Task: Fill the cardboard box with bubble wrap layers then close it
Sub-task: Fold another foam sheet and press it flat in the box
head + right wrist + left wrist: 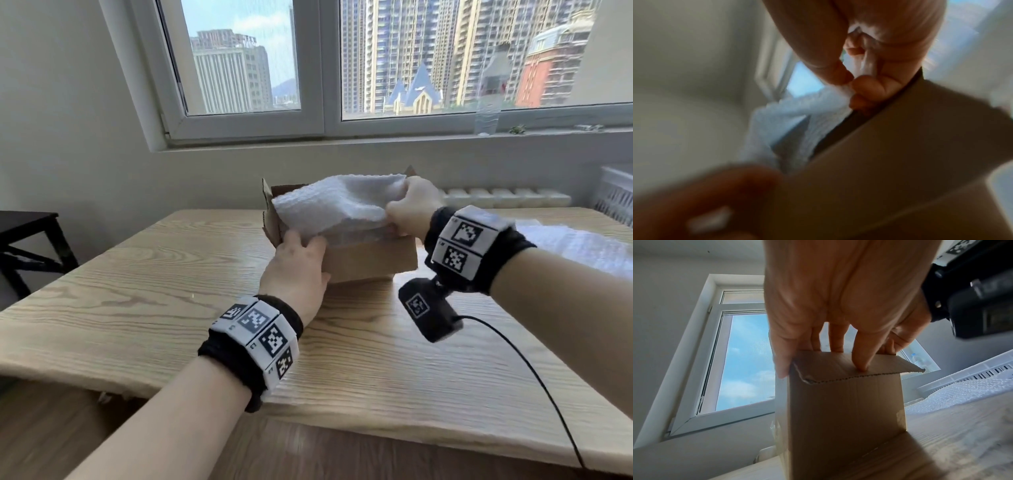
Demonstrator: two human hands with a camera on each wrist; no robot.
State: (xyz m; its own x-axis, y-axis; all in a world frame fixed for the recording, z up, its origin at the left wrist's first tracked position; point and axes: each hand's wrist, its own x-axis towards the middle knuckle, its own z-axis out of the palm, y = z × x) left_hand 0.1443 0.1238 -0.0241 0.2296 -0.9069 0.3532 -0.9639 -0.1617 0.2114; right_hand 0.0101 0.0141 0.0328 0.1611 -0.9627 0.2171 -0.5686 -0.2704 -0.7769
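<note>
A brown cardboard box [371,258] stands open in the middle of the wooden table [154,291]. A white bubble wrap sheet [335,204] lies bunched over its opening and rises above the rim. My left hand [298,260] grips the box's near left flap [840,365], thumb on the outside and fingers behind it. My right hand [412,209] pinches the right edge of the bubble wrap [797,112] between thumb and fingers [865,87], just above the box's right side. The right wrist view is blurred. The inside of the box is hidden.
More bubble wrap [575,243] lies on the table to the right. A clear bottle [488,99] stands on the windowsill. A radiator [507,197] and a white crate [616,195] sit behind the table. A dark side table [27,240] is on the left.
</note>
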